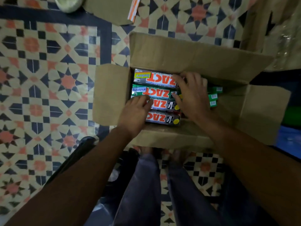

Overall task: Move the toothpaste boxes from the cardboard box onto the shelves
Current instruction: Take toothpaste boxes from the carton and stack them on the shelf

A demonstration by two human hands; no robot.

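Note:
An open cardboard box [187, 53] stands on the patterned floor in front of my feet. Inside lie several ZACT toothpaste boxes side by side: a grey one [154, 78] at the far side, a green Whitening one [154, 93] below it, then two dark ones [162, 104] [162, 119]. More green box ends [213, 97] show on the right. My left hand [135, 115] rests on the left ends of the lower boxes, fingers curled over them. My right hand [190, 95] lies spread across the right ends of the boxes. Neither hand has lifted a box.
The box flaps [110, 93] are folded outward on all sides. A flat piece of cardboard [110, 10] and a round pale object [70, 4] lie on the floor at the top. Blue and green items [290, 136] sit at the right edge. No shelves are in view.

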